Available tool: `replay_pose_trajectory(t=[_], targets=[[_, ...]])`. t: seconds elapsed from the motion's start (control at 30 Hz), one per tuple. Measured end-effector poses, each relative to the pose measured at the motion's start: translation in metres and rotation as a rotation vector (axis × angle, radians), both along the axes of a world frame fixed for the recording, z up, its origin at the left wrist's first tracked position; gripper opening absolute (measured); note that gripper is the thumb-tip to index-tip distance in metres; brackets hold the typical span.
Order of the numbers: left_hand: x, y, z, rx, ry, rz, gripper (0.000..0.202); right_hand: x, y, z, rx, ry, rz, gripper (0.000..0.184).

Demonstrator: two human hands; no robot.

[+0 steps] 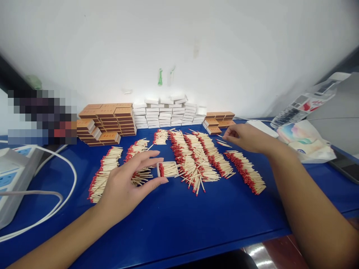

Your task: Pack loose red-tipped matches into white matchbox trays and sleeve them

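Observation:
A small white matchbox tray (176, 164) filled with red-tipped matches lies on the blue table. My left hand (123, 179) arches around its left end, thumb and fingers spread on either side; whether a fingertip touches the tray I cannot tell. Farther right, my right hand (238, 136) pinches a single match (219, 135) between thumb and fingertips, just over a few loose matches (223, 144). Rows of matches (246, 172) run below that hand. In the middle, a messy heap of matches (193, 172) meets the tray's right side. More matches (108, 168) lie left, partly behind my left hand.
Orange matchboxes (109, 116) are stacked against the wall at left, with a smaller stack (220, 119) at right. White trays (165, 114) stand piled between them. Power strips (17, 168) and white cables occupy the left. A tissue pack (304, 140) and plastic bottle (305, 102) sit right.

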State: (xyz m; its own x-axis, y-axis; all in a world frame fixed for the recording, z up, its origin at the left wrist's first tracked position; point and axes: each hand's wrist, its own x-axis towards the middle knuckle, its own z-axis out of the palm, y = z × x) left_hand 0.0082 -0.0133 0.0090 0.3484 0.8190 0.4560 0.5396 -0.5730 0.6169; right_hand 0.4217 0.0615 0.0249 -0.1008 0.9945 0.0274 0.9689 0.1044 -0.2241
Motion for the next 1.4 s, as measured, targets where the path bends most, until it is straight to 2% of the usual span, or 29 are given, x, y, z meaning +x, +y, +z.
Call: replay_pose_trajectory(t=[0.2,0.33,0.57,0.67,0.73,0.8,0.9,1.03,1.13,1.4], targets=[[0.001,-0.001,0.001,0.006,0.007,0.002,0.053,0.009,0.007,-0.009,-0.083,-0.037,-0.021,0.020],[0.001,-0.001,0.002,0.005,0.011,0.003,0.053,0.010,0.009,-0.013,-0.072,-0.014,-0.015,0.018],[0.000,-0.002,0.002,0.006,0.012,-0.010,0.048,0.011,0.011,-0.015,-0.087,-0.035,0.079,0.040],[0.000,-0.002,0.002,0.006,0.000,-0.006,0.051,0.005,0.006,-0.008,-0.050,-0.011,0.061,0.036],[0.001,-0.002,0.002,0.008,0.000,-0.004,0.053,-0.011,-0.002,0.000,0.012,0.037,0.060,0.033],[0.001,-0.002,0.001,0.014,0.006,-0.008,0.052,-0.039,-0.014,0.011,0.080,0.123,0.113,0.032],[0.002,-0.001,0.001,-0.009,-0.002,-0.013,0.054,-0.095,-0.040,0.024,0.154,0.324,0.280,0.029],[0.001,0.001,0.000,-0.051,-0.031,-0.008,0.058,-0.153,-0.070,0.030,0.174,0.327,0.474,0.018],[0.001,0.001,0.000,-0.063,-0.053,-0.011,0.059,-0.165,-0.079,0.028,0.178,0.263,0.553,0.012],[0.002,0.000,0.000,-0.052,-0.056,0.001,0.059,-0.165,-0.080,0.020,0.220,0.164,0.627,0.013]])
